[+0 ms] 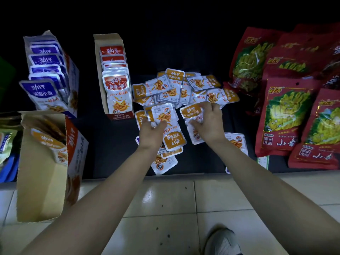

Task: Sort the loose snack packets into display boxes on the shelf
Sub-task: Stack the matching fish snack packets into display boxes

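A pile of loose orange-and-silver snack packets lies on the dark shelf in the middle. My left hand grips a small stack of these packets at its lower edge. My right hand pinches a single orange packet between thumb and fingers. More packets lie under and below my left hand. A display box with red packets stands left of the pile. A box of blue packets stands further left. An open orange box, partly filled, sits at the shelf's front left.
Large red bags of green snacks lie stacked on the right of the shelf. The shelf's front edge runs above a tiled floor. A shoe shows at the bottom. Green and blue bags sit at the far left.
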